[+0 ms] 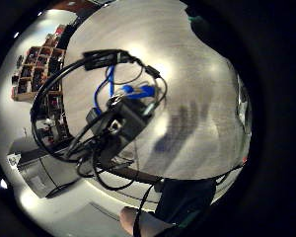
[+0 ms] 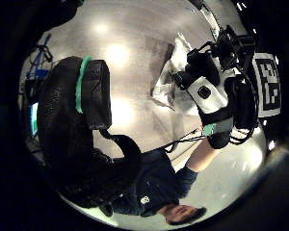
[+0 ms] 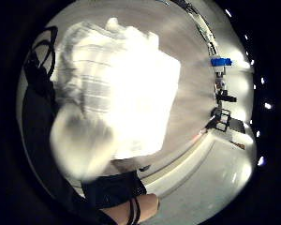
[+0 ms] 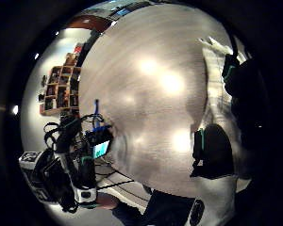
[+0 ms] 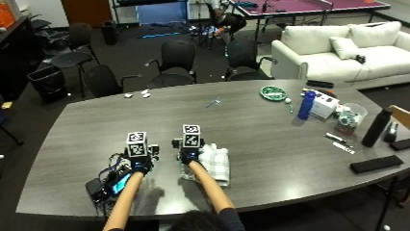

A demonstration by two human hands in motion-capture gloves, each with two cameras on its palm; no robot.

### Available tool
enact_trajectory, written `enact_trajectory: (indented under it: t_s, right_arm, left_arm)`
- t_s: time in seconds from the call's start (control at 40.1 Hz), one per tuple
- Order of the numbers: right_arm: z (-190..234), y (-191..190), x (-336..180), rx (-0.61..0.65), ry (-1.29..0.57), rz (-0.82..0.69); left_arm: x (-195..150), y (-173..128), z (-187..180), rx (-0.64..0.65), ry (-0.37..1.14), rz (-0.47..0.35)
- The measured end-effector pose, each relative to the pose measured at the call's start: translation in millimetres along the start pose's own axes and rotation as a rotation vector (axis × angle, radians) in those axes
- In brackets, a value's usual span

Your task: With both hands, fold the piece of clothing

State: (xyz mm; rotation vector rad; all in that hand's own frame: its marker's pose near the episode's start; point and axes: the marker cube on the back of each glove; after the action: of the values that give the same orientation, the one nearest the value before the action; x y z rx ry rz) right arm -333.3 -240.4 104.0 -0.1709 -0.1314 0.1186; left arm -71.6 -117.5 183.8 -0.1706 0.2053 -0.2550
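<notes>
The right hand [image 5: 189, 156] has its fingers [image 4: 212, 150] curled over the near-left edge of the folded white checked garment [image 5: 214, 163], gripping the cloth. The left hand [image 5: 140, 167] hovers just left of the garment, apart from it, fingers [image 2: 94, 91] loosely curled and holding nothing. The garment lies bunched on the dark grey surface [image 5: 269, 125], near the person's edge, with a blue bottle [image 5: 307, 105] well beyond it to the right.
</notes>
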Motion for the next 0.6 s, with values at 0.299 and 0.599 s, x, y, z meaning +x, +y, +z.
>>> enact_trajectory:
  t_s: [0.299, 0.599]
  right_arm:
    - [-52, 3, 1, 0.202, -0.153, -0.105]
    - [-63, 6, 58, 0.24, -0.21, -0.081]
  left_arm:
    - [-21, -4, -10, 0.097, 0.048, -0.018]
    - [-6, 14, -37, 0.137, -0.045, -0.031]
